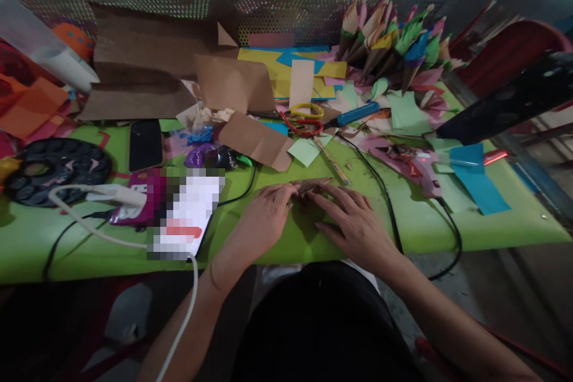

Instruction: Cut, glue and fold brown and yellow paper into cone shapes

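Near the front of the green table (358, 277), a small dark brown piece of paper (308, 185) is between my two hands, mostly hidden by the fingers. My left hand (264, 218) is closed, its thumb and curled fingers pinching the paper's left end. From the right, my right hand (353, 215) holds the other end with its fingertips, the fingers bent and slightly spread. Just beyond them lie a patterned pencil (331, 160), a folded brown paper sheet (257, 140), and scissors with red and yellow handles (304, 125).
A phone with a lit, blurred screen (190, 212) and white cable lies left, beside a purple power strip (138, 197). At right sits a pink glue gun (418, 167) with a black cord. Several paper flower cones (398, 42) stand back right; a dark phone (145, 144) lies back left.
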{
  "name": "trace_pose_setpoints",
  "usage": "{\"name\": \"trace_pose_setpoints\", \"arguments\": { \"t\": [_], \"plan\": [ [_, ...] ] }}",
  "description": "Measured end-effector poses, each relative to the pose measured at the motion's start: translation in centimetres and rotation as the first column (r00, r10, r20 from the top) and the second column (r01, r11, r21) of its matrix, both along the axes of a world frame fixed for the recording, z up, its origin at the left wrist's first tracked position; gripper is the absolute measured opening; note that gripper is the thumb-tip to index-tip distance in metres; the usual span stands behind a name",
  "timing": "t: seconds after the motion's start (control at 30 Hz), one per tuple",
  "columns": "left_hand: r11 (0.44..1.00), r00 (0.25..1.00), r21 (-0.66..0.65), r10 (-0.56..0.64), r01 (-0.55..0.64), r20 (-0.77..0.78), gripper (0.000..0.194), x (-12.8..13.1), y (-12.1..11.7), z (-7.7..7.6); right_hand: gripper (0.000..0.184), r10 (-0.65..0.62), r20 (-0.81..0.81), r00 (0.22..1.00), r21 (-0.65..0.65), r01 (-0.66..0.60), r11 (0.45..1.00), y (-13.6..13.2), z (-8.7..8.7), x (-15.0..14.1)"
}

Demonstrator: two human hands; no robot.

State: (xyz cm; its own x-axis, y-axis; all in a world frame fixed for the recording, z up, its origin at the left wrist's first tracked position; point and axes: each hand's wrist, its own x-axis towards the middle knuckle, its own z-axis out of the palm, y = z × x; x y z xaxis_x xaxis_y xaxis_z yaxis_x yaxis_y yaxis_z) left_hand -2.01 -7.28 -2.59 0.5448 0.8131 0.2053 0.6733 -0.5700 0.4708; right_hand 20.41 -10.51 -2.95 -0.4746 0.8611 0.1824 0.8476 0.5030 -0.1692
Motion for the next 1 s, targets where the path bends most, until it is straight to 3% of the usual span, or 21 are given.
{"name": "trace_pose_setpoints", "arguments": {
  "t": [1.0],
  "plan": [
    [1.000,1.000,0.024,-0.013,0.014,-0.028,0.033,-0.01,-0.17,0.05,0.039,-0.007,0.009,1.000,0.000,0.007,1.000,-0.14,-0.27,0.14]
  ]
}}
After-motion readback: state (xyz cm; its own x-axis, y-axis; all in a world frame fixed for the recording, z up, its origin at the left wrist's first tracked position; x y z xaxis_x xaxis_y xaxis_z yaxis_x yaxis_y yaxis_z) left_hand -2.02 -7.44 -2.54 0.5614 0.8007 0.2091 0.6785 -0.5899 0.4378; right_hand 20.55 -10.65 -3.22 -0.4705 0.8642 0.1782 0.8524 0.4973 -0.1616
